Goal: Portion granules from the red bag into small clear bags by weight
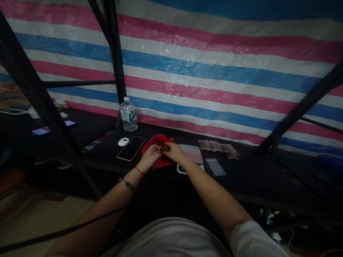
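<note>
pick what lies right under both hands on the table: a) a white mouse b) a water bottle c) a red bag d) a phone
c: the left hand and right hand meet over the red bag, while the bottle, mouse and phone sit off to the left.
</note>
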`<state>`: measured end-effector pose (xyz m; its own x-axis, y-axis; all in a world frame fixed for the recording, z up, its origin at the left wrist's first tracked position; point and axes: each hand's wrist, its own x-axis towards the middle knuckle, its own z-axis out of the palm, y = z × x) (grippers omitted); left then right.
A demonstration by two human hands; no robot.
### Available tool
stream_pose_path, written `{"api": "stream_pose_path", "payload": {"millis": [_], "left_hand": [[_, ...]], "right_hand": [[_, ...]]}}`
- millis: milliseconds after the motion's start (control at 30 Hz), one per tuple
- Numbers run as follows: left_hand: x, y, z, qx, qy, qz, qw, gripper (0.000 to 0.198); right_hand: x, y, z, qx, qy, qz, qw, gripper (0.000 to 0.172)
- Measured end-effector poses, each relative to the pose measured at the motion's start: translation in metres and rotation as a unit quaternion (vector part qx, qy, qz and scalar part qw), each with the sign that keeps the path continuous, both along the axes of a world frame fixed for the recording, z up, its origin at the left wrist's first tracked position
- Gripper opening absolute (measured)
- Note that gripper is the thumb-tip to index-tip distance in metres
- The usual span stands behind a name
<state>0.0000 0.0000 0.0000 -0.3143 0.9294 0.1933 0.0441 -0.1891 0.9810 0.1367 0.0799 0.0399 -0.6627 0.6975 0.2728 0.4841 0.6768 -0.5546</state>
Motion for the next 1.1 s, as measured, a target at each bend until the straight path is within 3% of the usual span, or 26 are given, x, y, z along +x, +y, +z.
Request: {"api": "stream_pose_path", "payload": {"millis": [167, 333, 533, 667, 800, 867, 967, 1100], "left_hand": [[-0.001, 0.001, -0.001, 0.002, -0.005, -0.013, 1.000, 0.032], [0.001, -0.002, 0.004, 0.003, -0.036, -0.015, 0.999, 0.031], [0.003, -0.008, 0.011, -0.002, -0.035, -0.009, 0.999, 0.029], [0.003, -0.008, 0.011, -0.004, -0.033, -0.014, 0.999, 0.031], [0.002, -0.007, 0.010, 0.003, -0.033, -0.002, 0.999, 0.034], [0.000, -0.007, 0.009, 0.010, -0.037, -0.006, 0.999, 0.033], [-0.002, -0.005, 0.008, 0.013, -0.040, -0.010, 0.999, 0.032], [-0.001, -0.004, 0.006, 0.011, -0.021, -0.014, 1.000, 0.033]], "right_hand": [[0.011, 0.003, 0.002, -0.001, 0.073, -0.025, 0.997, 0.035], [0.046, 0.020, 0.005, -0.064, 0.133, -0.056, 0.987, 0.036], [0.098, 0.036, 0.001, -0.003, 0.008, -0.175, 0.985, 0.033], [0.111, 0.030, -0.006, 0.050, -0.071, -0.184, 0.979, 0.040], [0.106, 0.037, 0.010, 0.116, -0.051, -0.189, 0.974, 0.058], [0.094, 0.050, 0.028, 0.116, -0.047, -0.180, 0.976, 0.049], [0.065, 0.078, 0.052, 0.071, -0.128, -0.090, 0.985, 0.034], [0.019, 0.106, 0.060, 0.031, -0.241, -0.033, 0.969, 0.027]]}}
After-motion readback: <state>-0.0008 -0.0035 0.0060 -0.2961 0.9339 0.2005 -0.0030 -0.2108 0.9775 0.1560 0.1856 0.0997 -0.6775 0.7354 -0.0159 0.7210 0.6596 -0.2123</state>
